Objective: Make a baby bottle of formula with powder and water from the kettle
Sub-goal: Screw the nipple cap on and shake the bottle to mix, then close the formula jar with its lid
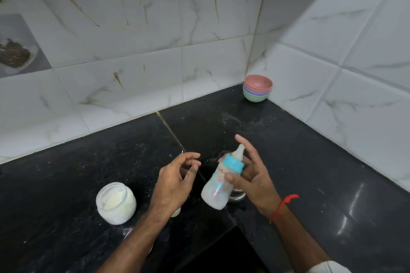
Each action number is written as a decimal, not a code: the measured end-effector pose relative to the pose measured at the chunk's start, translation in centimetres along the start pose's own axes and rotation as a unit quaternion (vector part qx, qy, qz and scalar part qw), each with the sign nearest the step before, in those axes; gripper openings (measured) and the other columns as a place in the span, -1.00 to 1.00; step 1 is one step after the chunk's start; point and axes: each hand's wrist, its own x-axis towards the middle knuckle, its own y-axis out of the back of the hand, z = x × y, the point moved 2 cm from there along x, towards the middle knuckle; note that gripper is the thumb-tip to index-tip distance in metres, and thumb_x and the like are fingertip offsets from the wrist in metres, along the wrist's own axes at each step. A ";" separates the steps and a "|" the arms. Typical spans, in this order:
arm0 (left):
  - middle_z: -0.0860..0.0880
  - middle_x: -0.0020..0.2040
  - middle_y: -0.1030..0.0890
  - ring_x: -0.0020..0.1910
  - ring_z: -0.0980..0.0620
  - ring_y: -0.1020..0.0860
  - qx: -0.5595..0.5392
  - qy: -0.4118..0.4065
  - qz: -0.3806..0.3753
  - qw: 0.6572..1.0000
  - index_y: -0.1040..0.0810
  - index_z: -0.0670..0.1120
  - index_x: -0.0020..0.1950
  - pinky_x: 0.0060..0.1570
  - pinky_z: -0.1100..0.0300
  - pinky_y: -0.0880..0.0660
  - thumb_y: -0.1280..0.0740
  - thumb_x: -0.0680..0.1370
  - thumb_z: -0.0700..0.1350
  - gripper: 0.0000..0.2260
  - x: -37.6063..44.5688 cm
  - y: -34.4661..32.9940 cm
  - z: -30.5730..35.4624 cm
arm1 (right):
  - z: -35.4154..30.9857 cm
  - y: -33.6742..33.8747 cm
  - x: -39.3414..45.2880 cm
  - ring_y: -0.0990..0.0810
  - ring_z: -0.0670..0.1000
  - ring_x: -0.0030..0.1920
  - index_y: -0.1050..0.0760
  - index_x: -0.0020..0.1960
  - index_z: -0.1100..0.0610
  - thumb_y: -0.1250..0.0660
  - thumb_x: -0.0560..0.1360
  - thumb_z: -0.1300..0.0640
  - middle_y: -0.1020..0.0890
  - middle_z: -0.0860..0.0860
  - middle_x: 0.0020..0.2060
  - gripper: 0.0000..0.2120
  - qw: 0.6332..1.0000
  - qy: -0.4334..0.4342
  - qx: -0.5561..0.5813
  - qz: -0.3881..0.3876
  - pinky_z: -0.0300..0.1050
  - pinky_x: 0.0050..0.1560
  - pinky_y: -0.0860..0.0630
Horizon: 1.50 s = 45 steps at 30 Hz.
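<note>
Both forearms came into view from the bottom edge, and we followed them to the fingers. Our right hand (250, 175) grasped the baby bottle (218, 186): the thumb pressed on the front of its body just under the blue collar (233, 163), while the other fingers (246, 144) were spread loosely behind the teat (239, 150). We held the bottle in the air over the counter (88, 173), tilted so that the teat leaned up and to the right, and its clear body looked milky white inside. A red thread (285, 203) circled our right wrist.

Our left hand (175, 180) was released and held nothing; its fingers were curled, with thumb and forefinger close together, just left of the bottle and not touching it.

Beside the left wrist stood an open glass jar (116, 203) of white powder on the black counter. Under the bottle we saw part of a shiny metal vessel (238, 195), mostly hidden, so we could not tell what it was. Specks of powder and splashes dotted the dark stone. Farther back, in the corner where the marbled wall tiles (133, 29) met, sat a stack of small bowls (257, 91), pink on top, then blue, then green.
</note>
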 end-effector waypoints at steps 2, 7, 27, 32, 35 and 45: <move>0.28 -0.02 -0.71 -0.06 0.09 -0.67 -0.004 -0.001 -0.002 1.000 -0.62 0.21 0.19 -0.06 0.15 -0.66 -0.40 0.62 -0.14 -0.75 0.1 0.0 0.2 | -0.3 -0.2 0.0 -0.68 0.12 0.10 -0.32 0.53 -0.04 -0.62 0.38 0.13 -0.64 0.30 0.15 -0.19 0.995 0.019 0.074 0.071 0.10 0.13 -0.65; 0.25 -0.01 -0.71 -0.09 0.05 -0.67 -0.007 -0.005 0.001 1.000 -0.63 0.16 0.21 -0.08 0.23 -0.65 -0.40 0.62 -0.15 -0.76 -0.2 0.0 0.2 | -0.1 2.8 1.5 -0.70 0.05 0.15 -0.45 0.33 0.12 -0.34 0.61 -0.07 -0.60 0.10 0.28 -0.62 0.860 0.083 0.396 0.310 0.05 0.05 -0.68; 0.32 -0.03 -0.70 -0.04 0.16 -0.68 0.009 -0.005 0.011 1.000 -0.62 0.19 0.21 -0.05 0.19 -0.65 -0.40 0.62 -0.13 -0.75 -0.1 0.7 -0.3 | 0.8 -2.4 0.5 -0.66 0.12 0.15 -0.24 0.56 -0.15 -0.53 0.44 0.38 -0.64 0.17 0.17 -0.13 0.997 0.009 -0.076 -0.006 0.06 0.24 -0.61; 0.32 -0.03 -0.70 -0.06 0.18 -0.67 0.003 0.010 0.022 1.000 -0.62 0.20 0.21 -0.11 0.27 -0.60 -0.40 0.62 -0.14 -0.74 -0.5 1.4 -1.1 | 2.0 -3.0 4.3 -0.65 0.04 0.18 -0.15 0.58 -0.21 -0.60 0.42 0.22 -0.61 -0.02 0.20 -0.06 0.979 -0.017 -0.199 0.033 -0.03 0.25 -0.61; 0.32 -0.04 -0.70 -0.06 0.17 -0.67 0.000 0.012 0.033 0.999 -0.62 0.23 0.18 -0.09 0.29 -0.61 -0.41 0.61 -0.15 -0.73 -0.8 2.2 -1.6 | 3.6 -2.8 7.1 -0.61 0.02 0.22 -0.23 0.54 -0.19 -0.60 0.40 0.16 -0.56 -0.06 0.23 -0.13 0.964 -0.022 -0.262 0.035 0.05 0.32 -0.57; 0.19 -0.01 -0.73 -0.01 0.24 -0.66 -0.007 0.021 0.096 0.995 -0.63 0.19 0.16 -0.10 0.30 -0.58 -0.44 0.59 -0.19 -0.72 -1.8 6.7 -3.3 | 10.3 -2.8 12.0 -0.57 0.07 0.08 -0.55 0.14 0.13 -0.61 0.30 0.33 -0.57 0.08 0.10 -0.53 0.918 -0.066 -0.377 0.099 0.08 0.19 -0.57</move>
